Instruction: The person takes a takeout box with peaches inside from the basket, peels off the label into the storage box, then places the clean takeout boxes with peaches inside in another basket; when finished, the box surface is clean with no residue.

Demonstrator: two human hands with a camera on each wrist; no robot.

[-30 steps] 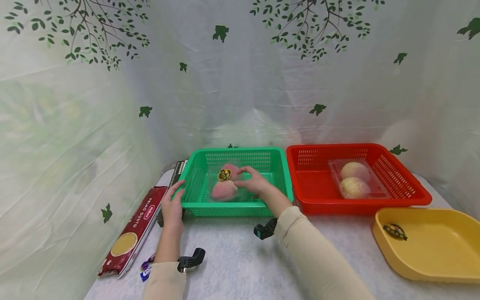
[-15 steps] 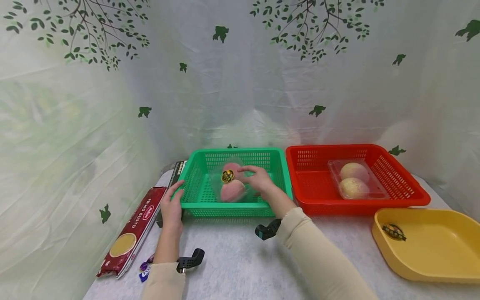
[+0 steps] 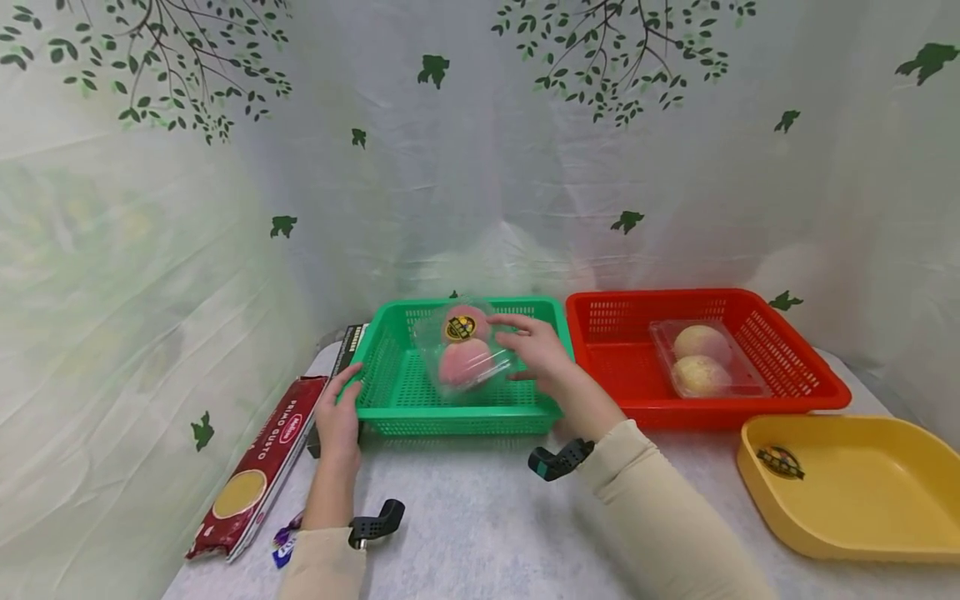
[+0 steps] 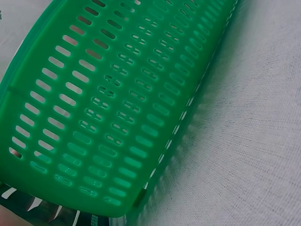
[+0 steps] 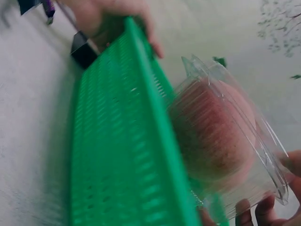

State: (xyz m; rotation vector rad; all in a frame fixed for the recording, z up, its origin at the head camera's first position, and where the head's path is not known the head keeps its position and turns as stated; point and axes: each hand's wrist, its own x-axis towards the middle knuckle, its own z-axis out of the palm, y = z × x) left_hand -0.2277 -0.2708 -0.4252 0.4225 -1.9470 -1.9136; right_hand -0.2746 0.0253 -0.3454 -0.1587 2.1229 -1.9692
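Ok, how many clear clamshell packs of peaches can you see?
2. One clamshell pack is held by the right hand above the green basket; the other pack lies in the red basket. None seems hidden.

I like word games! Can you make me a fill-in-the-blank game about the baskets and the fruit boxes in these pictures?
1. The right hand holds a clear fruit box above the ____ basket.
2. The other fruit box lies in the ____ basket.
3. The left hand grips the green basket's ____ corner.
4. The tray beside the red basket is ____.

Missing words: green; red; front left; yellow
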